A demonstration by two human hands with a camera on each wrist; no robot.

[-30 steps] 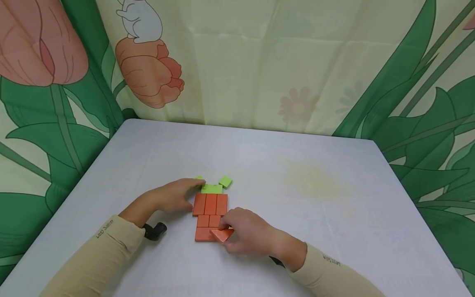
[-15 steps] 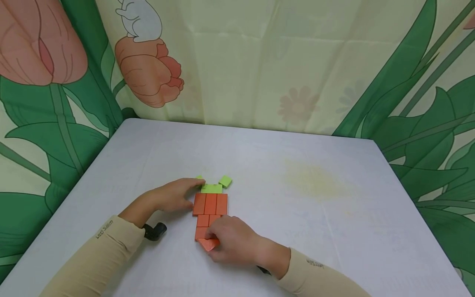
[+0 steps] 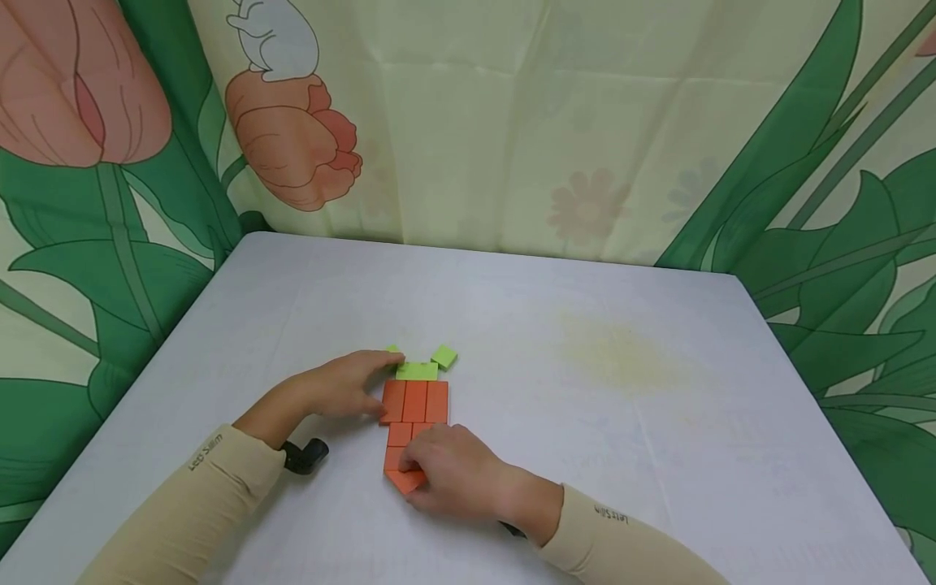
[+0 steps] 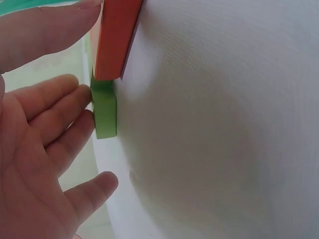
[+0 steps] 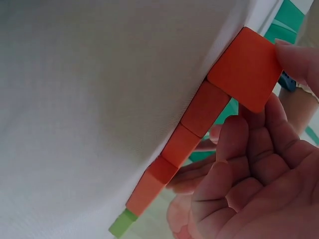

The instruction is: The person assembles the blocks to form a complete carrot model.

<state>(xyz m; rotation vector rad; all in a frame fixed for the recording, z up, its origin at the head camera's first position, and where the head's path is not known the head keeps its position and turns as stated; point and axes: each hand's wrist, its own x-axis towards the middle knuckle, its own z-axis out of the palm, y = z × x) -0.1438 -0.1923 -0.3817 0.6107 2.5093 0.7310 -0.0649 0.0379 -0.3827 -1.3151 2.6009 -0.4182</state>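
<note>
In the head view, several orange blocks (image 3: 414, 402) lie flat against each other in a column, topped by a light green block (image 3: 417, 372). My right hand (image 3: 464, 475) pinches an orange triangular block (image 3: 405, 481) between thumb and fingers at the column's near end; the right wrist view shows one face of this triangular block (image 5: 246, 69) against the neighbouring block. My left hand (image 3: 340, 386) stays at the column's left side, fingers fairly straight. Its thumb reaches the upper orange block (image 4: 117, 45), and other fingers lie by a small green block (image 4: 104, 109).
A white-covered table (image 3: 621, 447) carries the blocks. One small green block (image 3: 444, 357) sits tilted at the upper right of the column, another green block (image 3: 394, 349) at the upper left, partly hidden by fingers. A printed curtain (image 3: 475, 122) hangs behind the table.
My right hand has moved left and nearer with the triangular block, from over the lower right blocks to the column's near end, and the triangle has turned. My left hand has hardly moved.
</note>
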